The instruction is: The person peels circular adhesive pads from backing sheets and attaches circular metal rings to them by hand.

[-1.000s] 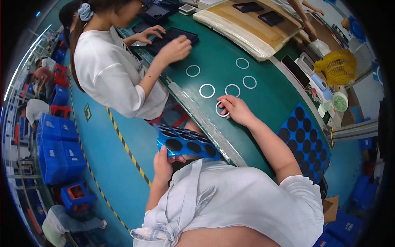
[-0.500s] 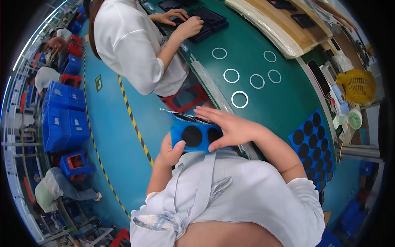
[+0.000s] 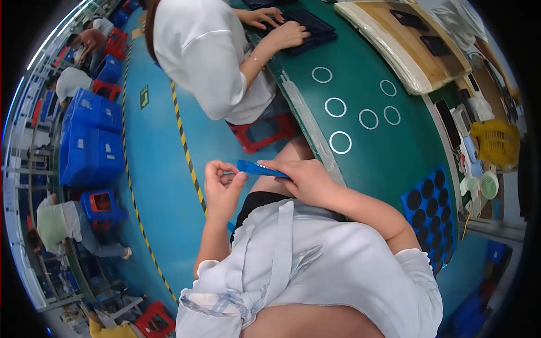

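A blue sheet [image 3: 260,168] is seen nearly edge-on in front of my body, as a narrow folded-looking strip with a pale dotted line along it. My right hand [image 3: 309,179] grips its right end between thumb and fingers. Beside the left end of the sheet is my left hand [image 3: 221,188], its fingers curled and thumb and fingertips pinched together. Whether a small piece is between those fingertips I cannot make out. The black discs on the held sheet are turned out of view.
Several white rings [image 3: 340,142] lie on the green table [image 3: 377,163]. A blue sheet with black discs [image 3: 432,208] rests at the right edge. A co-worker [image 3: 197,62] sits at the table ahead, hands at a dark tray [image 3: 313,39]. A yellow basket [image 3: 497,145] stands far right.
The blue sheet has tilted from face-on to nearly edge-on, hiding its black discs. My left hand has let go of its lower left corner and now pinches by its left end. The view has shifted slightly.
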Demonstrator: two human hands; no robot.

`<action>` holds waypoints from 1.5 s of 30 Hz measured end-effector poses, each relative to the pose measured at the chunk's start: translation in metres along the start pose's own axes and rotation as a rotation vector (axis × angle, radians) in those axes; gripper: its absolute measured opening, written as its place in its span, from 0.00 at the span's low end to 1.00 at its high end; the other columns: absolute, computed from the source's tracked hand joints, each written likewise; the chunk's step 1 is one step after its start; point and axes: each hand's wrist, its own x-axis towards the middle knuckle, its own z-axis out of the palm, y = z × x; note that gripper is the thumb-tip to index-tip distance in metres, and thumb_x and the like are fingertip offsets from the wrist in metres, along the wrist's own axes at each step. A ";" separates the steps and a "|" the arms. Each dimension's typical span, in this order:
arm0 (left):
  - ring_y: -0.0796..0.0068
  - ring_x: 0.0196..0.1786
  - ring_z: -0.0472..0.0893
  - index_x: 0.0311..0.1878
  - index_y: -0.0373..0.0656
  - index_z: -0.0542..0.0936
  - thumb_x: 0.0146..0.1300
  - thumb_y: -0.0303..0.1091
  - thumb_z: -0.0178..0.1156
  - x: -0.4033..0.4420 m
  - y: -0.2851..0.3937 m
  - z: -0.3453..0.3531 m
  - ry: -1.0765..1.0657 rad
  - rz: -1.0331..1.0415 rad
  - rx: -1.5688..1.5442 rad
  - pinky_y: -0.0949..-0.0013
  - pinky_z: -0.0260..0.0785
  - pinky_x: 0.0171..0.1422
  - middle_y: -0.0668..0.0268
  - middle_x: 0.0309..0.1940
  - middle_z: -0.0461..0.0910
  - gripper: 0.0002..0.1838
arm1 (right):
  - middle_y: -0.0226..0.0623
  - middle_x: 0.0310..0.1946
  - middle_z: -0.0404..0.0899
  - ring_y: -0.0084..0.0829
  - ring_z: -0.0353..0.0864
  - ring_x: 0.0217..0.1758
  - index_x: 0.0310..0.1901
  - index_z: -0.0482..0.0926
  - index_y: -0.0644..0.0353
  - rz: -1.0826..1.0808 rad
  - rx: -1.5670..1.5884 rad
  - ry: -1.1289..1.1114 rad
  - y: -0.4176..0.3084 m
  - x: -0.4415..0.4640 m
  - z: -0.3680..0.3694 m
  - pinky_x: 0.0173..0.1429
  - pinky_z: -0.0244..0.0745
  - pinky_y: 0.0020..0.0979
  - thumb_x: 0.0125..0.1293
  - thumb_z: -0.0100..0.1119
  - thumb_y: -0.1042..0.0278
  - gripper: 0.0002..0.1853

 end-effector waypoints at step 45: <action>0.67 0.21 0.76 0.33 0.30 0.71 0.61 0.41 0.38 -0.007 -0.002 -0.009 -0.311 -0.475 -0.326 0.71 0.72 0.28 0.56 0.21 0.74 0.20 | 0.44 0.42 0.70 0.39 0.70 0.46 0.45 0.70 0.62 0.470 -0.472 0.605 0.160 0.022 -0.126 0.50 0.65 0.34 0.53 0.54 0.66 0.17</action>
